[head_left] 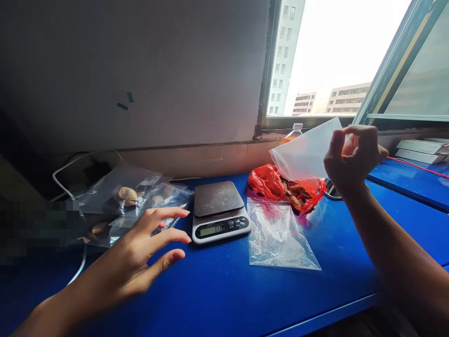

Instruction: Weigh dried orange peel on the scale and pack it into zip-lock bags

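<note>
My right hand (354, 159) is raised on the right, thumb and fingers pinched on the corner of an empty-looking clear plastic bag (305, 150). That bag hangs tilted to the left, in front of a bottle. My left hand (150, 248) holds nothing; its fingers are apart and point at the kitchen scale (220, 210), just left of it. The scale's display reads something like zero, and pale dust lies on its dark plate. Below the raised bag sits an open red plastic bag (266, 182) with brown dried pieces (298, 194) inside.
A flat clear bag (277, 238) lies right of the scale. Several clear bags (122, 189) with tan pieces lie at the left, near a white cable (63, 180). A capped bottle (294, 132) stands by the window. White boxes (421, 152) are at far right on the blue table (217, 290).
</note>
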The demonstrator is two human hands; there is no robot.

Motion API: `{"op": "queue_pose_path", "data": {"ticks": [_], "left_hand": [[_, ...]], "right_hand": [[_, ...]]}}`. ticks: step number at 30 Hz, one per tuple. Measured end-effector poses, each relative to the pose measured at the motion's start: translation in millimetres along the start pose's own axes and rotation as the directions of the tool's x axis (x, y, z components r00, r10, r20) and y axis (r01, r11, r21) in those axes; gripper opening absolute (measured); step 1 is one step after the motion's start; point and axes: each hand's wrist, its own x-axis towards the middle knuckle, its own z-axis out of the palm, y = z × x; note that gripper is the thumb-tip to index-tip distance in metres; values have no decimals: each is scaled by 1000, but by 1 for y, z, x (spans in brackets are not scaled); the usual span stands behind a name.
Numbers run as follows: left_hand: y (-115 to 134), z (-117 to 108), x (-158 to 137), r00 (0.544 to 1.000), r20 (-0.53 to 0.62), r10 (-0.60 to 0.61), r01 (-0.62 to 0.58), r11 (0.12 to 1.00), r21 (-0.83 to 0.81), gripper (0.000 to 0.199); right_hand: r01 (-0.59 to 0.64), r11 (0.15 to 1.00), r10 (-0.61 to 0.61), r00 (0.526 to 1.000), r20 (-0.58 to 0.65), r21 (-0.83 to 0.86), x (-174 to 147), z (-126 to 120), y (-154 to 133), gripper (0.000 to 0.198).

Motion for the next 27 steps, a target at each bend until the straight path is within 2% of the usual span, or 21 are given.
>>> {"op": "queue_pose_path", "data": {"ticks": [3, 5, 6, 8, 10, 12, 14, 15, 18, 20, 22, 24, 26, 27], "left_hand": [[0, 2, 0, 1000, 16, 0, 1, 1000, -14, 18], [2, 4, -1, 1000, 22, -5, 7, 999, -49, 19], [4, 5, -1, 999, 34, -11, 13, 997, -74, 20], [11, 10, -3, 994, 88, -58, 70, 988, -141, 26], [19, 16, -5, 981, 124, -146, 173, 953, -250, 41], [26, 23, -6, 964, 129, -234, 266, 880, -394, 63], [28, 28, -4, 946, 128, -297, 317, 777, -544, 74], [28, 29, -2, 934, 148, -325, 346, 720, -601, 73], [21, 26, 4, 879, 234, -417, 455, 579, -677, 49], [14, 19, 8, 833, 236, -500, 507, 519, -688, 38], [9, 10, 11, 804, 237, -545, 528, 473, -705, 36], [8, 1, 12, 794, 265, -547, 545, 447, -710, 35], [13, -6, 14, 792, 306, -528, 571, 463, -678, 33], [16, -8, 14, 791, 319, -523, 583, 484, -652, 34]], "right_hand": [[-33, 987, 59, 983, -172, 154, 0, -9, -18, 25], [-88, 929, 165, 968, -189, 359, -5, -18, -39, 22], [-132, 874, 218, 967, -133, 468, -9, -23, -51, 20], [-254, 735, 280, 958, 60, 628, -21, -34, -77, 15], [-358, 599, 260, 933, 249, 717, -36, -48, -101, 10], [-443, 490, 200, 895, 398, 751, -51, -63, -121, 10], [-494, 458, 120, 858, 499, 739, -65, -77, -133, 19], [-505, 455, 82, 844, 530, 734, -71, -82, -137, 23], [-540, 391, -21, 805, 593, 746, -81, -88, -138, 22], [-604, 307, -116, 743, 659, 736, -81, -86, -133, 17], [-698, 221, -219, 645, 732, 681, -76, -79, -126, 34], [-780, 151, -326, 541, 775, 608, -68, -70, -119, 58], [-833, 140, -431, 435, 791, 535, -61, -61, -115, 66], [-846, 181, -477, 371, 797, 502, -60, -58, -114, 63]]}}
